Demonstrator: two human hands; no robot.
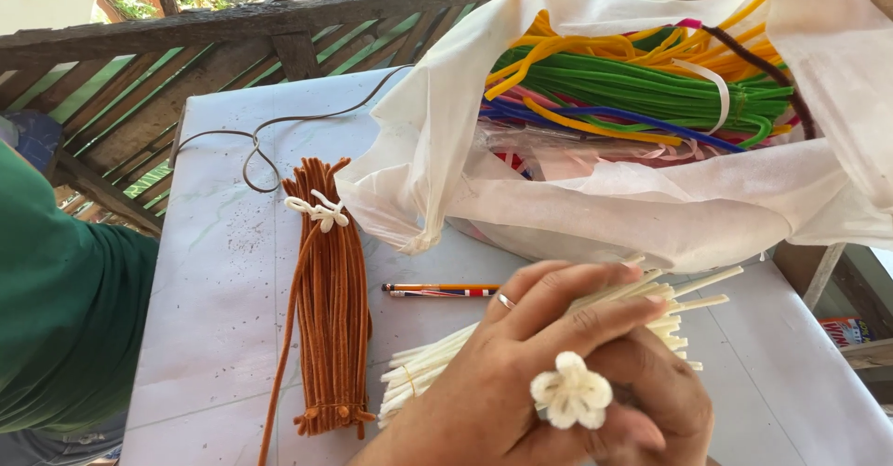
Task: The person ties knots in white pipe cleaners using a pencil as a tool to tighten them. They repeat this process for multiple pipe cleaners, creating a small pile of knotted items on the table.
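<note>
Hands (pixel 558 373) over pale tabletop (pixel 223 271)

The white pipe cleaners (pixel 521 336) look fuzzy and matt, as does the small flower (pixel 571 390) twisted from the same fluffy wire. The brown pipe cleaner bundle (pixel 327 299) has a soft, velvety nap. The white bag (pixel 595 206) is thin, crinkled, faintly glossy plastic. The table top (pixel 214 280) is smooth, pale laminate, speckled with grit. The railing (pixel 233 29) is rough, weathered wood. The pencil (pixel 439 289) looks glossy, lacquered.
</note>
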